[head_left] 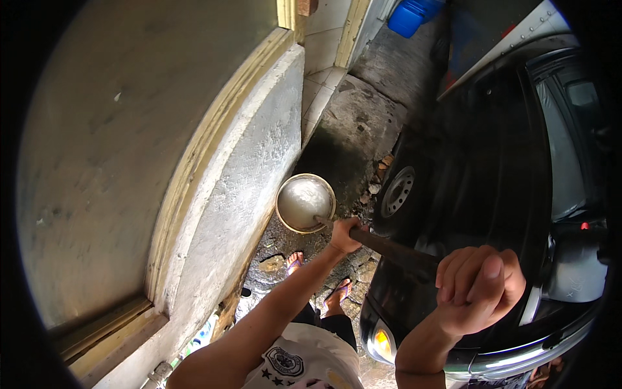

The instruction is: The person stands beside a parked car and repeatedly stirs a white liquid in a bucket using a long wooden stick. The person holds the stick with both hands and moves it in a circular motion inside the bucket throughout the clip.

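Observation:
I hold a long dark wooden handle point(389, 247) that ends in a round metal scoop point(304, 202), a long-handled dipper. My left hand point(345, 236) grips the handle close to the scoop, arm stretched forward. My right hand point(478, 285) is closed around the handle's near end, close to the camera. The scoop's pale inside faces up and hangs above the wet ground, beside the grey wall point(249, 162). My feet in sandals point(295, 260) stand on wet stones below.
A black vehicle point(492, 168) fills the right side, its wheel point(396, 192) near the scoop and a headlight point(381, 342) low down. A concrete wall with yellow trim curves along the left. A narrow wet passage point(363, 123) runs ahead to a blue container point(414, 14).

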`<action>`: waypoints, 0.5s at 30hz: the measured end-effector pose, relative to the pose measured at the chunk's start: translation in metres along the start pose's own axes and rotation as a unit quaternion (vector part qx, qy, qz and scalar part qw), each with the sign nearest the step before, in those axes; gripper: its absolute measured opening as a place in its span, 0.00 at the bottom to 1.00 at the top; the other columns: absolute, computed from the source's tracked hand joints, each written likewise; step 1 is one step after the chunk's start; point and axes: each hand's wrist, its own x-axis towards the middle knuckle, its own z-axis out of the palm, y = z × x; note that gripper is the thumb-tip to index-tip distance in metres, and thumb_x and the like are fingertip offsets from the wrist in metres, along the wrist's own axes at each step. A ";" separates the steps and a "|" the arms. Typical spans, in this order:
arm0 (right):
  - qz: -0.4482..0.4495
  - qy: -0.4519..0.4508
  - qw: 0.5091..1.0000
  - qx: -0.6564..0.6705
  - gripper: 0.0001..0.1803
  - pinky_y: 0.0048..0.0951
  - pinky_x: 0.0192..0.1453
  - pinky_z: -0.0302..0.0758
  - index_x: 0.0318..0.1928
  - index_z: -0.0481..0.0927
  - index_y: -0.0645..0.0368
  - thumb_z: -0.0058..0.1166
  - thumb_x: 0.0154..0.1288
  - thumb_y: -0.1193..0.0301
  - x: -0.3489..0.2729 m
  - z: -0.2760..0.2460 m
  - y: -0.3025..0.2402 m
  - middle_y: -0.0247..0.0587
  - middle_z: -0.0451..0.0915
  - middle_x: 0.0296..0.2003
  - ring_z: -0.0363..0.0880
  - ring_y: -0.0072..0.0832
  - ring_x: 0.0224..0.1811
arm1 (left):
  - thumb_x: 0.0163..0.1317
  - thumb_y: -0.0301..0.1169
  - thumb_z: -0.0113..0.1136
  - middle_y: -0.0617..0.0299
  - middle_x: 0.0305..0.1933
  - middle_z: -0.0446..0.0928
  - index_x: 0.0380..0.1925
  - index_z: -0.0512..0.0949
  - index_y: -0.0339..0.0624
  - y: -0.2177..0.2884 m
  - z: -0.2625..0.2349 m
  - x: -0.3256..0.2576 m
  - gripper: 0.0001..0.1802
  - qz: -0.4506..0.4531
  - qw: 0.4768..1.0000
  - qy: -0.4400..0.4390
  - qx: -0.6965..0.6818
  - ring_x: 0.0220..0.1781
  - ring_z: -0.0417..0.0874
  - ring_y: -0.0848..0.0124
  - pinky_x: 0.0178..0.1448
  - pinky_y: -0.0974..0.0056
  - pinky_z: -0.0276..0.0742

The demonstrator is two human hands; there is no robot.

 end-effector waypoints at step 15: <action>-0.003 -0.041 0.989 0.145 0.26 0.25 0.08 0.69 0.13 0.63 0.50 0.57 0.69 0.67 -0.065 0.034 0.004 0.30 0.66 0.06 0.67 0.21 0.05 | 0.49 0.34 0.66 0.52 0.16 0.72 0.17 0.72 0.42 -0.035 -0.090 -0.004 0.13 0.049 0.996 -0.059 0.054 0.22 0.78 0.50 0.26 0.52 0.71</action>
